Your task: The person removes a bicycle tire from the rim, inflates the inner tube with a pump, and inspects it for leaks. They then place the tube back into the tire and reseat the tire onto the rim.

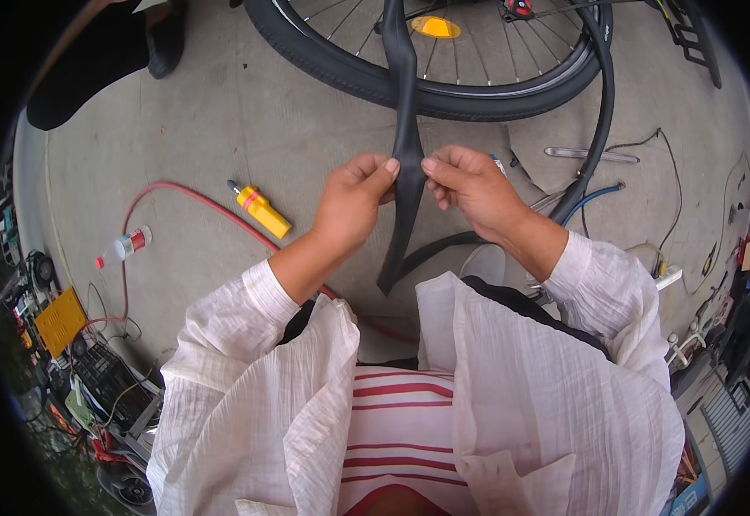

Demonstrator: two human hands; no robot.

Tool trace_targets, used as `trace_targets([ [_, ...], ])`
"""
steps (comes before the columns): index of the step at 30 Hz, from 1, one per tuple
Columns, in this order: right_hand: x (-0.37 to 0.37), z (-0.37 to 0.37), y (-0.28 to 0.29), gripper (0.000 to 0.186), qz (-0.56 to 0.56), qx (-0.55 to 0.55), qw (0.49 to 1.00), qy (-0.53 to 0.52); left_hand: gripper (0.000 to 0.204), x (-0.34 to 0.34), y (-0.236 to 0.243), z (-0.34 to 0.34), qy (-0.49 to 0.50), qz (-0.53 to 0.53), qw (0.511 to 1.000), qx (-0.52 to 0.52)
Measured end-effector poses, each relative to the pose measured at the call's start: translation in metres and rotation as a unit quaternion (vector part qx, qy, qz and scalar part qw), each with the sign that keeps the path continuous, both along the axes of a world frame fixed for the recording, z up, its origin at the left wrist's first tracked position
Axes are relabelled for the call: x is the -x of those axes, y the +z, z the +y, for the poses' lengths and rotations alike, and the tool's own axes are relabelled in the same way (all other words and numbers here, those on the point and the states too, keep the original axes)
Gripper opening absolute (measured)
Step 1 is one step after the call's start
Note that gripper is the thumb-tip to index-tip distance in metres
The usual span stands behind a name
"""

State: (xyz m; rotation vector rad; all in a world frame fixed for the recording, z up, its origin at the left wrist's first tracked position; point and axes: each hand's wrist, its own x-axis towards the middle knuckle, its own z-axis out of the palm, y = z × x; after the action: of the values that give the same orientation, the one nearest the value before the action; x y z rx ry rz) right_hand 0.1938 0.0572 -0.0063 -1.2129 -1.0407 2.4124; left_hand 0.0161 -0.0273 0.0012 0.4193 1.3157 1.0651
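A black bicycle inner tube (403,103) hangs flat in front of me, loops below my hands and runs up on the right past the wheel. My left hand (353,196) pinches its left edge between thumb and fingers. Opposite, my right hand (475,187) pinches the right edge, so the rubber is spread a little between them. Behind the tube, at the far side, is a bicycle wheel (495,101) with a black tyre, spokes and an amber reflector (436,27).
A yellow tool (263,212) and a red hose (211,211) lie on the concrete at left, near a plastic bottle (124,248). A metal tyre lever (592,155) and blue hose (594,199) lie right. A person's dark shoe (165,43) is at far left.
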Motion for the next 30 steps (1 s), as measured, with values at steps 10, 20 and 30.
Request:
trace_targets([
  [10, 0.020, 0.036, 0.008, 0.025, 0.067, 0.035, 0.997, 0.007, 0.022, 0.004, 0.021, 0.005, -0.036, -0.032, 0.999, 0.016],
  [20, 0.029, 0.041, 0.016, 0.018, 0.027, -0.111, 0.993, 0.011, 0.030, 0.007, 0.021, 0.010, -0.088, -0.027, 0.996, 0.010],
  [30, 0.026, 0.037, 0.018, 0.027, 0.023, -0.073, 0.997, 0.005, 0.020, 0.008, 0.025, 0.013, -0.085, -0.067, 0.993, 0.037],
])
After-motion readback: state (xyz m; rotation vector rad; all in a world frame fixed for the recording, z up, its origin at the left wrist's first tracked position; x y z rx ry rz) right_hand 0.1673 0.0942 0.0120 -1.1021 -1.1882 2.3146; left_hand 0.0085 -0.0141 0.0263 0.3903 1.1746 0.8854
